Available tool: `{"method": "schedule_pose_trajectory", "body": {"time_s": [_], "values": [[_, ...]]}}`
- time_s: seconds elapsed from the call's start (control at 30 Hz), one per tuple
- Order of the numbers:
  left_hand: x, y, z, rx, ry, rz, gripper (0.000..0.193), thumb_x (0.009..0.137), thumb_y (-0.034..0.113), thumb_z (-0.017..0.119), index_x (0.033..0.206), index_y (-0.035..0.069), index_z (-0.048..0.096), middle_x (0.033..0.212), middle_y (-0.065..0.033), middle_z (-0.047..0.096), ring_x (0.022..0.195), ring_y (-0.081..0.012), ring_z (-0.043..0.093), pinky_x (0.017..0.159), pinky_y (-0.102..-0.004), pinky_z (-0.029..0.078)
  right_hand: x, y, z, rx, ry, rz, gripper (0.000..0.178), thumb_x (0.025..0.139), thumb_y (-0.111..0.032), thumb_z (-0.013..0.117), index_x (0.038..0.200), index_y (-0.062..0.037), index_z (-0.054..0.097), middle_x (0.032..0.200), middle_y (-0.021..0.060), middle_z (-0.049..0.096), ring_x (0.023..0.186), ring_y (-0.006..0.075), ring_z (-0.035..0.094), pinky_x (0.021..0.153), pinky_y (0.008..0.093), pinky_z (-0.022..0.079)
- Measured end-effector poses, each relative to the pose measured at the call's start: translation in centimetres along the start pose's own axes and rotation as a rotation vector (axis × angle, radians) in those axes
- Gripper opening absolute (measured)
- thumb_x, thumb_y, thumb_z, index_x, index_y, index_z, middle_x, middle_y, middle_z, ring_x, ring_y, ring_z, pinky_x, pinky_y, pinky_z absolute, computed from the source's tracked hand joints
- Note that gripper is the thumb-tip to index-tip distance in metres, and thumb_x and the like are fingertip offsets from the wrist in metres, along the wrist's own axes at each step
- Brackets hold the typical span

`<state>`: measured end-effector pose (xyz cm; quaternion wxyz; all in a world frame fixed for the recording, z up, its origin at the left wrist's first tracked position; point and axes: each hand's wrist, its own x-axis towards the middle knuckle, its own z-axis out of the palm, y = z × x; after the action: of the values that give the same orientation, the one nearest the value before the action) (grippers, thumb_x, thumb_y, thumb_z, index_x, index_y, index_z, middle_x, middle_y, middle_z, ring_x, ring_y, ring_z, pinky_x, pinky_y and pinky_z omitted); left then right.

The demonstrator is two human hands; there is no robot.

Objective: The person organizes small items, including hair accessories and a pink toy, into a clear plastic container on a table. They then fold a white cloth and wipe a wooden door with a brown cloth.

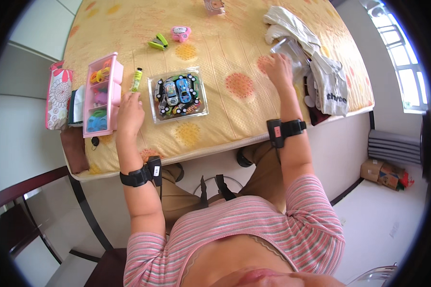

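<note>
My left hand rests on the table, fingers loosely extended and holding nothing. It lies between a pink three-compartment organizer and a clear square box filled with toy cars. Just beyond its fingertips is a small yellow-green tube. At the right, my right hand has its fingers bent onto the edge of a clear plastic container or lid; its exact shape is hard to make out. That clear piece lies against white folded cloth and a pale printed cloth bag.
A green stapler and a pink toy-like item lie farther back. A floral pouch stands left of the organizer, and a brown cloth hangs at the near left corner. A small pink packet sits at the far side.
</note>
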<state>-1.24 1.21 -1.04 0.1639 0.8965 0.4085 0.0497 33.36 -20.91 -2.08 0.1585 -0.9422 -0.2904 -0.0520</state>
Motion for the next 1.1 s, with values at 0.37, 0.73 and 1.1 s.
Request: {"method": "schedule_pose_trajectory", "body": {"time_s": [0.37, 0.73, 1.1], "values": [[0.4, 1.6, 0.3, -0.098, 0.016, 0.008, 0.026, 0.081, 0.009, 0.047, 0.104, -0.001, 0.052, 0.103, -0.0166, 0.053, 0.097, -0.0312, 0.051, 0.084, -0.0353, 0.040, 0.4, 3.9, 0.8, 0.009, -0.257, -0.125, 0.028, 0.075, -0.017, 0.051, 0.098, -0.0032, 0.060, 0.101, 0.0158, 0.058, 0.095, 0.0333, 0.054, 0.082, 0.0370, 0.042], [0.6, 1.1, 0.9, -0.684, -0.354, -0.238, 0.032, 0.083, 0.005, 0.045, 0.114, 0.000, 0.044, 0.076, -0.0130, 0.057, 0.061, -0.0189, 0.058, 0.050, -0.0286, 0.050, -4.6, -3.6, -2.0, 0.351, 0.040, -0.511, 0.023, 0.075, -0.001, 0.048, 0.093, -0.0029, 0.063, 0.098, 0.0140, 0.059, 0.086, 0.0323, 0.056, 0.081, 0.0372, 0.042], [1.5, 5.0, 2.0, -0.770, -0.246, -0.175, 0.047, 0.079, 0.004, 0.049, 0.124, 0.001, 0.036, 0.072, -0.0108, 0.059, 0.056, -0.0152, 0.059, 0.049, -0.0260, 0.050, -7.4, -7.2, -4.5, 0.525, 0.253, -0.821, 0.027, 0.065, 0.005, 0.054, 0.088, -0.0053, 0.066, 0.091, 0.0117, 0.062, 0.071, 0.0222, 0.060, 0.060, 0.0302, 0.049]]}}
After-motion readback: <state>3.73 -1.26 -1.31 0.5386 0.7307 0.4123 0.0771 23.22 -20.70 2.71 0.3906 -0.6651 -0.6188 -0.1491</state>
